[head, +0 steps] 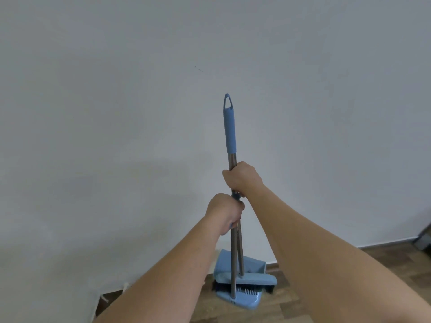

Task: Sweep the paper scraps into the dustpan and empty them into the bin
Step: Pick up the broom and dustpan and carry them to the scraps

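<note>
A broom with a metal pole and a blue grip (229,127) stands upright in front of a white wall. My right hand (243,178) is closed around the pole just below the blue grip. Lower down, my left hand (225,213) is closed on the top of a second, shorter pole, which looks like the dustpan's handle. The two poles spread apart below my left hand. The blue dustpan (247,299) rests on the wooden floor with the broom head (256,279) sitting in it. No paper scraps and no bin are in view.
A plain white wall (140,113) fills most of the view. Wooden floor (384,259) runs along the bottom right. A dark object (424,238) shows at the right edge, and a white cord (105,298) lies by the wall at the lower left.
</note>
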